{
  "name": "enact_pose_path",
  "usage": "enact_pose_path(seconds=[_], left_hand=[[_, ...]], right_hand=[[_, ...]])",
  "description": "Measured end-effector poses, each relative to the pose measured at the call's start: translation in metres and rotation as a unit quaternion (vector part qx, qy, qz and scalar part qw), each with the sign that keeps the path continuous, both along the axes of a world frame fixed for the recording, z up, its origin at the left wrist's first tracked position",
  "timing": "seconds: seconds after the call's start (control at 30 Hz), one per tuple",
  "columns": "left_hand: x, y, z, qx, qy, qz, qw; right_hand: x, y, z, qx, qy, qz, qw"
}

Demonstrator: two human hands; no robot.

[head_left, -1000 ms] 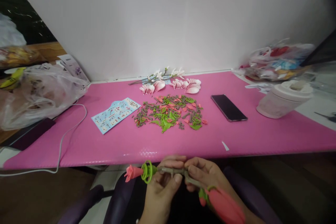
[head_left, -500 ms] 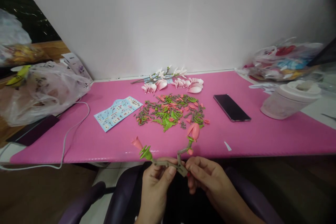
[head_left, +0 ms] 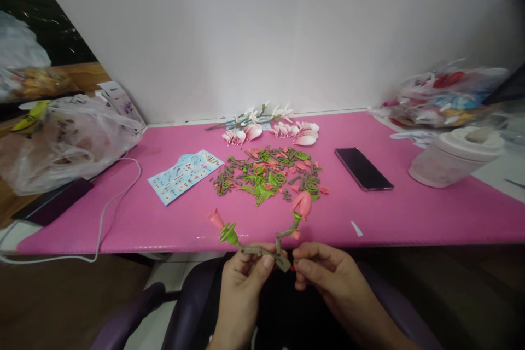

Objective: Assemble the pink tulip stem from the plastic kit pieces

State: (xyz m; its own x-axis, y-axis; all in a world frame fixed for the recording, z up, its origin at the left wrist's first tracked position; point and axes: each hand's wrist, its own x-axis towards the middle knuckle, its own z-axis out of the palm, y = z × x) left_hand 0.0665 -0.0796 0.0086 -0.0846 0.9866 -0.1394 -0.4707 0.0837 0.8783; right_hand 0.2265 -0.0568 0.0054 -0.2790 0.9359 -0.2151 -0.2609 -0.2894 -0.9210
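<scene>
My left hand (head_left: pixel 246 279) pinches a grey-brown toy flower branch (head_left: pixel 266 251) below the front edge of the pink table (head_left: pixel 410 213). The branch forks: a small pink bud with a green collar (head_left: pixel 221 225) points up-left, and a larger pink bud (head_left: pixel 302 205) stands up on the right. My right hand (head_left: pixel 324 273) is closed beside the branch's lower end, its fingertips pinching a tiny red piece I cannot make out. Further back on the table lies a heap of green, brown and pink pieces (head_left: pixel 270 175). Behind it are pale pink petals (head_left: pixel 287 131).
A blue instruction sheet (head_left: pixel 184 175) lies left of the heap, a dark phone (head_left: pixel 363 168) right of it. A white lidded container (head_left: pixel 453 158) and plastic bags (head_left: pixel 443 90) stand at the right. A bag (head_left: pixel 61 142), a white cable (head_left: pixel 110 202) and a dark flat object (head_left: pixel 49 208) are at the left.
The branch has been turned: the large bud, down by my right wrist a second ago, now stands upright over the table edge. Both hands have stayed near the same spot.
</scene>
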Motion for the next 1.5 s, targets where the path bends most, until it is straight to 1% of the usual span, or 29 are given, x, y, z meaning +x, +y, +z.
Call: enact_pose_path(seconds=[0.17,0.4,0.57,0.83,1.0,1.13,1.27,1.33,1.4,1.5], left_hand=[[-0.001,0.001,0.004,-0.012,0.021,0.041,0.999],[-0.002,0.002,0.005,-0.016,0.025,0.053,0.998],[-0.002,0.002,0.008,-0.011,0.038,0.064,0.997],[-0.002,0.001,0.010,-0.012,0.047,0.046,0.998],[-0.004,0.002,0.008,-0.008,0.035,0.065,0.997],[-0.010,0.001,0.005,-0.031,-0.001,0.085,0.996],[-0.015,0.002,0.001,-0.047,-0.040,0.089,0.994],[-0.015,0.004,-0.002,-0.037,-0.069,0.102,0.992],[-0.015,0.006,-0.004,-0.024,-0.104,0.105,0.989],[-0.016,0.008,-0.006,-0.022,-0.154,0.083,0.984]], right_hand=[[-0.002,0.000,0.002,-0.018,0.024,-0.006,1.000],[-0.002,0.001,-0.003,-0.017,0.007,-0.008,1.000],[0.000,0.004,-0.004,0.011,-0.026,-0.008,1.000],[0.004,0.009,-0.003,0.048,-0.095,-0.018,0.994],[0.008,0.014,0.003,0.106,-0.153,-0.037,0.982],[0.015,0.032,0.012,0.176,-0.241,-0.073,0.952],[0.019,0.073,0.018,0.241,-0.311,-0.106,0.913],[0.017,0.098,0.018,0.279,-0.351,-0.105,0.887],[0.014,0.122,0.017,0.308,-0.406,-0.098,0.855],[0.009,0.154,0.015,0.328,-0.495,-0.087,0.800]])
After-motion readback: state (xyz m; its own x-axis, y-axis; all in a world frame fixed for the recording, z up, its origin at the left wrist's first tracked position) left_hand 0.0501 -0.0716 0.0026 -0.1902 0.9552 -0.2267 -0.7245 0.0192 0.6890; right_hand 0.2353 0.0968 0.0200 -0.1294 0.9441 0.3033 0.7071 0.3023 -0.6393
